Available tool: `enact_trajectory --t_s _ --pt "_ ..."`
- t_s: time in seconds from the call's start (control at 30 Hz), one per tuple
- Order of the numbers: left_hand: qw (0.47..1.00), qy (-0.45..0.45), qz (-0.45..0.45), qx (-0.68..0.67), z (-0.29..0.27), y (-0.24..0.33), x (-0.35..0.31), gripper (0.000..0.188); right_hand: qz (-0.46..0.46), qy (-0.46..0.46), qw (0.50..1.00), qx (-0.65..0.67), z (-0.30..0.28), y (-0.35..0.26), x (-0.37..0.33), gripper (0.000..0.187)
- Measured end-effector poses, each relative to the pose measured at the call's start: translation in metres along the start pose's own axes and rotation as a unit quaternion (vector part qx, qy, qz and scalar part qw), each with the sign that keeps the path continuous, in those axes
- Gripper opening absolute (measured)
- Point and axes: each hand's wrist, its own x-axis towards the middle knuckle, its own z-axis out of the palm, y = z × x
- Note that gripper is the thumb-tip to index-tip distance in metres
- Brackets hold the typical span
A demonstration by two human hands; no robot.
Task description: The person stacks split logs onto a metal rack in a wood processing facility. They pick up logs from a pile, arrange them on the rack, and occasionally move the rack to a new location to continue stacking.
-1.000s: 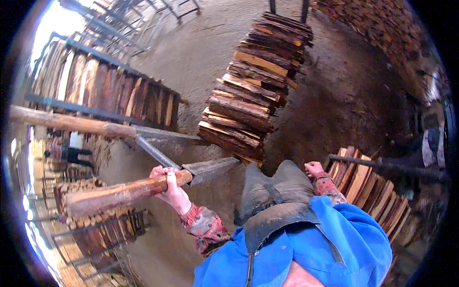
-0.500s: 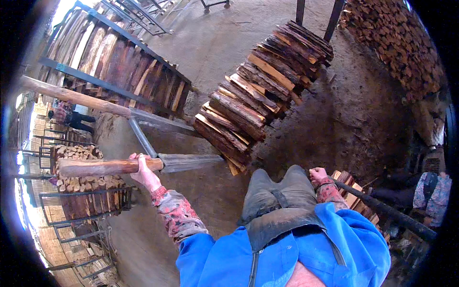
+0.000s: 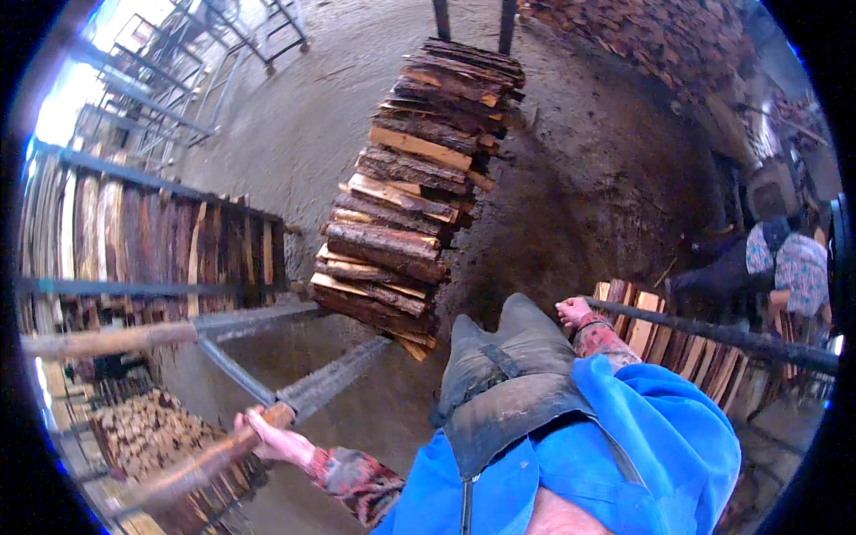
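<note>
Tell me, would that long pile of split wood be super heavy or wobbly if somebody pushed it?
The pile of split wood would probably feel heavy, since it's many thick pieces packed close together. The top pieces might slide, as they lie unevenly with no strap showing. They seem unlikely to roll far, because several have flat split faces.

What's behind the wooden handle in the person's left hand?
Behind the wooden handle, gripped by the left hand, is stacked split firewood; whatever lies directly behind the handle is covered.
</note>
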Motion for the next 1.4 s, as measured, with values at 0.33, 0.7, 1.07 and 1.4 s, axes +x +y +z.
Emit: enact_trajectory --t_s 0.33,0.7,1.07,1.4 --pt "0.984 0.034 -0.012 0.174 -0.010 -0.060 -0.009 0.037 0.038 0.060 0.997 0.037 -0.026 0.000 -0.011 0.023" --pt "0.941 0.039 -0.079 0.326 0.045 -0.002 -0.057 0.051 0.094 0.027 0.984 0.149 -0.085 -0.032 0.067 0.017" --pt "0.925 -0.259 0.032 0.277 0.238 -0.008 -0.195 0.042 -0.004 0.092 0.990 0.109 -0.186 -0.115 0.104 0.025" --pt "0.712 -0.578 -0.229 0.326 0.365 -0.055 -0.287 0.035 0.074 0.154 0.953 0.252 -0.256 -0.095 0.103 0.021"
